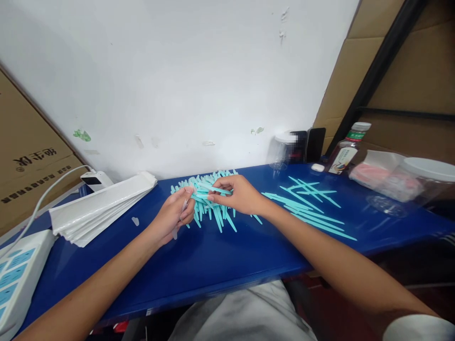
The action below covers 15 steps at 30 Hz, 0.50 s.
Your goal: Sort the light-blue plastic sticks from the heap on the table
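A heap of flat, tapered teal plastic sticks (221,219) lies on the blue table (220,263) in front of me. My right hand (239,192) is over the heap, thumb and fingers pinched on a teal stick (213,188) that points left toward my other hand. Close by at the heap's left edge, my left hand (177,213) is closed, its fingertips near that stick's end. Small whitish, translucent bits show between and below its fingers; what they belong to is hidden. Several more teal sticks (320,220) are spread out right of my right forearm.
White plastic sleeves (103,208) are stacked at the left, near a power strip (24,279) and a white device with a cable (96,180). Along the right stand a clear jar (280,154), a bottle (346,151), a pink-filled bag (384,177) and a white-lidded container (430,169). A wall closes the back.
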Available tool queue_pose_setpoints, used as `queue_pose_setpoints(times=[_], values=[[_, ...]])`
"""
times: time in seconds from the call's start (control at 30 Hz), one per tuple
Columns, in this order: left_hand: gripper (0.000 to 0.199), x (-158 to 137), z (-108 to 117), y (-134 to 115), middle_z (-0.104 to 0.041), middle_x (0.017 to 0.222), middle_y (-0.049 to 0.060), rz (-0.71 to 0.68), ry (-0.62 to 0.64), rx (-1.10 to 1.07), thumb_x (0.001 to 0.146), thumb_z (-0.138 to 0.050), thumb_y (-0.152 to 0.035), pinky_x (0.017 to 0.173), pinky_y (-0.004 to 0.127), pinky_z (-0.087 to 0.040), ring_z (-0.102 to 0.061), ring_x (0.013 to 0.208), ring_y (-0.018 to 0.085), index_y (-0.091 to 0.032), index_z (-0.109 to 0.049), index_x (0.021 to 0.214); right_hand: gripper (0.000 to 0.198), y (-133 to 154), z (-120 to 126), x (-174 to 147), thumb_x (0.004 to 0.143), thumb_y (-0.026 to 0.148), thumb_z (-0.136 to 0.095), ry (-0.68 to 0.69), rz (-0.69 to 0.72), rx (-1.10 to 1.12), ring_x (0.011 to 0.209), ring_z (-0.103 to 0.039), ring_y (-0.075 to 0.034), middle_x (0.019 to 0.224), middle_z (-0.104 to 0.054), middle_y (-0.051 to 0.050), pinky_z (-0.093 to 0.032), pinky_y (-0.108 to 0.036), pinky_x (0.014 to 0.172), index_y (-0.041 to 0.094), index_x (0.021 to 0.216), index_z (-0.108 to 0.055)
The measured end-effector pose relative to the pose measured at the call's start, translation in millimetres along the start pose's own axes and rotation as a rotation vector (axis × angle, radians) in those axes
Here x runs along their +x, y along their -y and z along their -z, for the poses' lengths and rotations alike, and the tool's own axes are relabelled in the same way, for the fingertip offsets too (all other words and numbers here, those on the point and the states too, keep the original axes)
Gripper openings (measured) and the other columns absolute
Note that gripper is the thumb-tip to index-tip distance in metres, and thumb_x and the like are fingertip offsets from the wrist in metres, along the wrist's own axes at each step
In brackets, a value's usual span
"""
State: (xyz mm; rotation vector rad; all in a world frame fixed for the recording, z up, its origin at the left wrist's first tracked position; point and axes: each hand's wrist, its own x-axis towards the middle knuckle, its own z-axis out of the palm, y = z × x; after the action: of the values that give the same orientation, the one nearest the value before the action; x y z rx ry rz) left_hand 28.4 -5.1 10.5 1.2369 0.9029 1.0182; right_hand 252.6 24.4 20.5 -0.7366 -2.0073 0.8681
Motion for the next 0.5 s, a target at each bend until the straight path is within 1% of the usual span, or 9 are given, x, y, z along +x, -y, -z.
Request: queue_pose_setpoints(times=[0.27,0.37,0.5], values=[[0.035,-1.0,0.3,0.3,-0.035,0.048,-0.011,-0.021,-0.015,0.1,0.101,-0.055,-0.055,0.039,0.018,-0.021,-0.023,0.037,0.005,-0.022,-0.048,0.09,0.025,0.7,2.3,0.7,0.087,0.04,-0.075,-0.011,-0.005,-0.026,0.074,-0.061,-0.016,0.08,-0.071,-0.002,-0.044,-0.027,0.069,0.015,0.084,-0.074],[0.034,-0.4,0.7,1.2,-0.036,0.048,-0.011,-0.051,-0.03,0.156,0.099,-0.056,-0.056,0.038,0.017,-0.02,-0.023,0.038,0.006,-0.023,-0.05,0.094,0.026,0.7,2.7,0.7,0.087,0.041,-0.075,-0.023,0.006,-0.047,0.075,-0.06,-0.016,0.082,-0.071,-0.002,-0.043,-0.027,0.07,0.016,0.084,-0.074],[0.031,1.6,1.2,2.9,-0.036,0.048,-0.012,-0.086,-0.046,0.231,0.099,-0.058,-0.055,0.037,0.015,-0.022,-0.021,0.039,0.007,-0.024,-0.051,0.099,0.025,1.6,6.1,1.0,0.089,0.04,-0.073,-0.054,0.015,-0.088,0.075,-0.058,-0.015,0.081,-0.07,-0.002,-0.042,-0.026,0.069,0.016,0.085,-0.074]])
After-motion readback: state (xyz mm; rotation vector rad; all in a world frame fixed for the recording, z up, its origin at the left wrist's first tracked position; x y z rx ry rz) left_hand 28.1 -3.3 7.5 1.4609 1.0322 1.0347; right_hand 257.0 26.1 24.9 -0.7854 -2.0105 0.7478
